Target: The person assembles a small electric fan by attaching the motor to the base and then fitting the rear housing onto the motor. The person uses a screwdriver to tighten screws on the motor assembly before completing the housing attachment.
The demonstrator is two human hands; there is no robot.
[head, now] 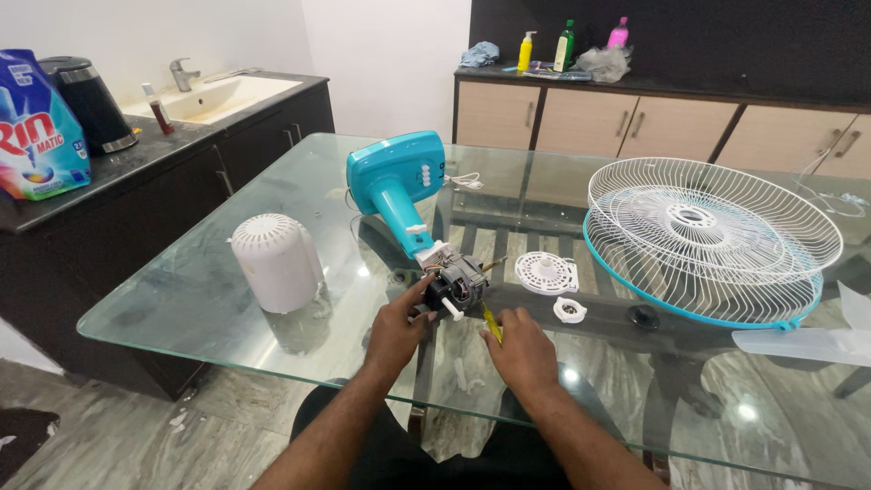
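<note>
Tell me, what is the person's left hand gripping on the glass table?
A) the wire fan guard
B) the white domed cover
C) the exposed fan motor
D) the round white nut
C: the left hand grips the exposed fan motor at the end of the teal fan stand, while the white domed cover stands apart.

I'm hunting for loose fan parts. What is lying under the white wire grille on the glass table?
Under the white wire grille sits a second grille with a teal rim, on the glass table. Whatever lies beneath both is not clear through the mesh.
</note>
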